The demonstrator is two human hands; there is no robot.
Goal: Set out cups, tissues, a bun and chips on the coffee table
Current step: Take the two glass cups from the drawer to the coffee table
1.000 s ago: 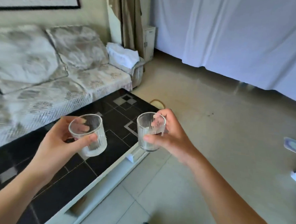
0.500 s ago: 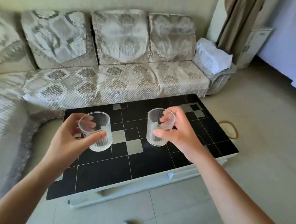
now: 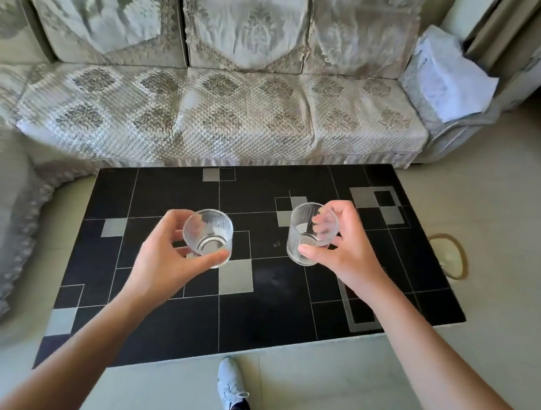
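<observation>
Two clear ribbed glass cups are held above the black tiled coffee table (image 3: 169, 321). My left hand (image 3: 166, 262) grips the left cup (image 3: 208, 233), thumb in front and fingers behind it. My right hand (image 3: 345, 255) grips the right cup (image 3: 308, 228) the same way, over the table's right half. Both cups look empty and upright, slightly tilted toward me. No tissues, bun or chips show on the table.
A patterned grey sofa (image 3: 220, 114) runs along the table's far side and curves round on the left. A white cloth bundle (image 3: 448, 76) lies on its right armrest. A brown loop (image 3: 448, 255) lies on the floor right of the table. My shoe (image 3: 231, 384) is at the table's near edge.
The view has swung left and down, so the table now lies square in front of me. Both hands have kept their cups and now hold them over the table's middle.
</observation>
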